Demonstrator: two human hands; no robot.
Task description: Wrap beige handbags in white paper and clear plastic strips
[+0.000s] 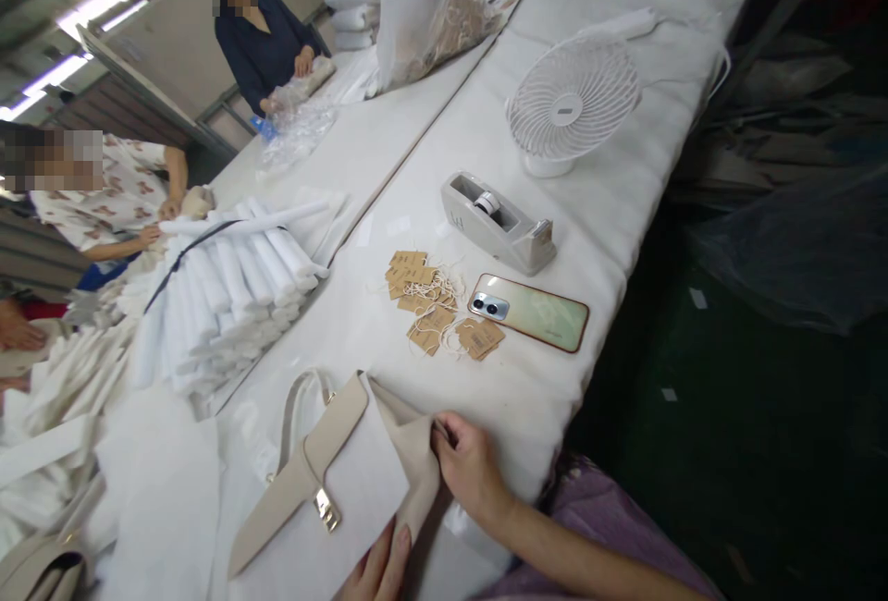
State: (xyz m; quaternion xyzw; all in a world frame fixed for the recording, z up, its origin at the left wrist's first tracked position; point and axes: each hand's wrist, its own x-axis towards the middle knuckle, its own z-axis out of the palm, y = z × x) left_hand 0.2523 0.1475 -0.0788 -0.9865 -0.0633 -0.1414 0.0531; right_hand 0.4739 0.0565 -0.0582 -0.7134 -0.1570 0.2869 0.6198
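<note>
Pinching side of bag (302, 470) on white table (486, 388) nr edge was R hand (472, 467); L hand (381, 564) touched bag, couldn't tell grip. Beyond: tags (430, 324), phone (537, 316), tape disp. (496, 229), fan (573, 109), then co-worker (267, 46) & strip lights (93, 9).

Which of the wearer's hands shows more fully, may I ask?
The right hand, gripping the beige bag higher up; the left hand is partly outside the frame.

A grey tape dispenser (494, 231) sits on the table (610, 222), a white fan (570, 109) behind it and a greenish phone (539, 313) just in front. Left of the dispenser lies a bundle of white rolls (232, 291) with a dark strap (182, 258).
</note>
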